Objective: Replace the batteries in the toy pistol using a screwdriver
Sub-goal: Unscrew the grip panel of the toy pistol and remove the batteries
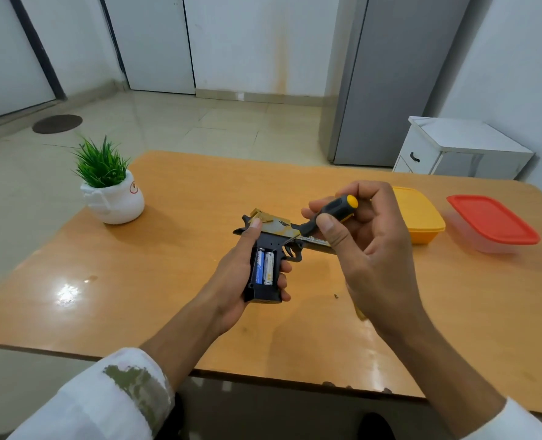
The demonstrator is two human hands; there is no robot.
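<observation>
— Where is the toy pistol (274, 239)?

— Held above the middle of the bench (168, 281), barrel pointing right. The left hand (234, 281) grips it, fingers curled round the black grip from behind and thumb laid up along the rear of the gold slide.

— And the grip itself?

— Its near side is uncovered, and two batteries (264, 267) sit side by side in it, one blue and one white (both upright along the grip).

— The other hand?

— The right hand (374, 249) pinches the screwdriver (326, 214) by its black, yellow-capped handle between thumb and curled fingers. The tool slants down and left toward the frame above the trigger. Whether its tip touches the pistol, I cannot tell.

— What else is on the bench?

— A green plant in a white pot (114, 198) at the far left. At the right stand a yellow box (422, 217), partly behind the right hand, and farther right a clear box with a red lid (491, 220). A small dark speck (336, 295) lies just left of the right wrist.
</observation>
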